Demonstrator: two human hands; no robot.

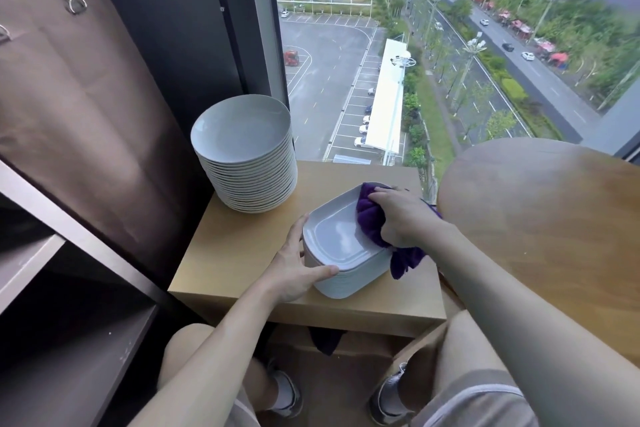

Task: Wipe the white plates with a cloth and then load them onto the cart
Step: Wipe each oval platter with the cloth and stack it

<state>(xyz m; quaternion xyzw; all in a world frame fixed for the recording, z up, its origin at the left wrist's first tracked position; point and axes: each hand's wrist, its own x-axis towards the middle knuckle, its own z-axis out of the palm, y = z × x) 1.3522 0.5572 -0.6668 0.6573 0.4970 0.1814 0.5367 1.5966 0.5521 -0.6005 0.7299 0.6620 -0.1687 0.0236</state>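
1. Wiping right now, head view: the right hand [403,218] has its fingers bunched over the purple cloth [369,222] and presses it into the far right end of the top plate [337,239]. A tail of cloth hangs over the rim.
2. That plate sits on top of the square stack [346,282], at the near edge of the table [239,253].
3. The left hand [298,269] is spread against the stack's near-left corner, thumb along the front rim, bracing it rather than gripping.
4. The round stack [247,156] stands tall at the back left, untouched by either hand.
5. Progress looks early: no plates show on the dark shelves [69,340] at left, which may be the cart, so both stacks seem left to wipe and load.
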